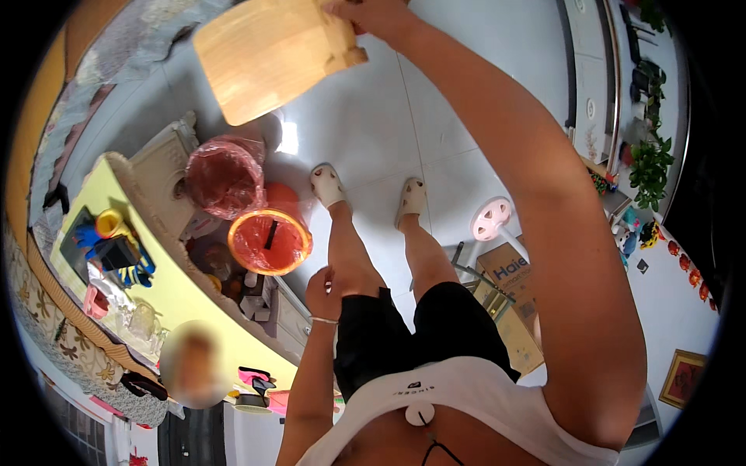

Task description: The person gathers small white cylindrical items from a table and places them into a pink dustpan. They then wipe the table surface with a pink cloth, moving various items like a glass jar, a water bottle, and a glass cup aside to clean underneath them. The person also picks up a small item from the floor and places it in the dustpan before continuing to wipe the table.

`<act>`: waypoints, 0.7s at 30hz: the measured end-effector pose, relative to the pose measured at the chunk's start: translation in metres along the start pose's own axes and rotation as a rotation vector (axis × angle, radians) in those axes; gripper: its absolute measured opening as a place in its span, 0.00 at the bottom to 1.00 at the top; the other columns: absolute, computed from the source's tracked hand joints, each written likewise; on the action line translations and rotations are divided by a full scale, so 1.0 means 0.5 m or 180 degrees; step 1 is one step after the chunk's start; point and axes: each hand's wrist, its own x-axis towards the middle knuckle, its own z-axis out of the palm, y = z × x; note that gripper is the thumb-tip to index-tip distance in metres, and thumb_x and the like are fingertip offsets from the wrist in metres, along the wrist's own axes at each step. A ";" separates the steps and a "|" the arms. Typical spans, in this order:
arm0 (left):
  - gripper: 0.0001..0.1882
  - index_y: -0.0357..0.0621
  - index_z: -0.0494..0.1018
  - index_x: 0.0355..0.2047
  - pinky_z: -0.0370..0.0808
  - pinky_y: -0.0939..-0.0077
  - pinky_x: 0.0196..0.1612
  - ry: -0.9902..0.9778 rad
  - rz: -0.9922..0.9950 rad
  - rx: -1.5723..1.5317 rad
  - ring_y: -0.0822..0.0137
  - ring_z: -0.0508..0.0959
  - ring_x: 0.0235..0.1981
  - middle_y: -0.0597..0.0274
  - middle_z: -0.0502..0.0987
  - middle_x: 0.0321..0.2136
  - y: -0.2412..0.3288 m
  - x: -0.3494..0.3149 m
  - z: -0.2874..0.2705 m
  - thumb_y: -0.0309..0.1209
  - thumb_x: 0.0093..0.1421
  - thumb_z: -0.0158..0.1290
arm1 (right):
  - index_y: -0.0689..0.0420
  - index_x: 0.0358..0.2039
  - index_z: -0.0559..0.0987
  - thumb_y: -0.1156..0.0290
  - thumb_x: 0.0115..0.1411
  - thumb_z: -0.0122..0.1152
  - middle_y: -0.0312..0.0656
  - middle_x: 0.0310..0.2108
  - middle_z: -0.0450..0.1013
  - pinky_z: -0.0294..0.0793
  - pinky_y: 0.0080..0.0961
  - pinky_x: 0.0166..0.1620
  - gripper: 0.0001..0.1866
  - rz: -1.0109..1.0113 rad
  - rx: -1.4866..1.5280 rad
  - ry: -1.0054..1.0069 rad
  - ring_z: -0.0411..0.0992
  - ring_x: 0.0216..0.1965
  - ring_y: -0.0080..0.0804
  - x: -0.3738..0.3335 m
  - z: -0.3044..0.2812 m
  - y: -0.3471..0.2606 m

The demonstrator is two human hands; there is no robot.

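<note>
My right hand [371, 15], on the outstretched arm at the top of the view, is closed on the edge of a light wooden piece with a broad flat panel [272, 54]. A small notched block sticks out at the piece's right side; its upper end is cut off by the view, so I cannot tell its kind. The wooden piece appears above the tiled floor. Low beside my left thigh, my left hand [322, 289] has its fingers curled in, with nothing visible in them. Nearest to that hand is an orange-rimmed bin [272, 247] with a red liner.
Another bin with a pink liner [225, 175] stands behind it. Gloves [136, 264] and small items lie on the yellow-topped table [194, 311] at left. To my right are a cardboard box [509, 272] and a pink round-topped stool [491, 217]. Cabinets [590, 78] line the far right.
</note>
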 end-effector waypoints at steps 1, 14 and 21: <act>0.14 0.37 0.74 0.44 0.75 0.77 0.38 0.0107 0.0220 -0.0032 0.68 0.78 0.33 0.57 0.79 0.35 0.011 0.013 0.045 0.27 0.57 0.54 | 0.60 0.38 0.78 0.55 0.56 0.57 0.46 0.35 0.77 0.73 0.32 0.42 0.20 0.0144 0.1114 -0.0151 0.75 0.40 0.36 -0.033 -0.012 0.022; 0.18 0.37 0.72 0.45 0.74 0.73 0.39 -0.1454 -0.0157 0.0133 0.62 0.77 0.33 0.55 0.76 0.34 0.009 0.121 0.530 0.22 0.53 0.54 | 0.66 0.32 0.73 0.76 0.55 0.62 0.50 0.24 0.72 0.80 0.33 0.24 0.08 0.4671 0.2529 0.1656 0.73 0.21 0.40 -0.584 0.199 1.148; 0.17 0.38 0.72 0.47 0.74 0.74 0.41 -0.1488 -0.0555 -0.0152 0.67 0.77 0.38 0.58 0.76 0.37 0.031 0.149 0.551 0.23 0.55 0.54 | 0.70 0.37 0.70 0.76 0.57 0.60 0.50 0.30 0.70 0.82 0.39 0.30 0.12 0.4683 0.3708 0.3186 0.72 0.27 0.40 -0.537 0.302 1.225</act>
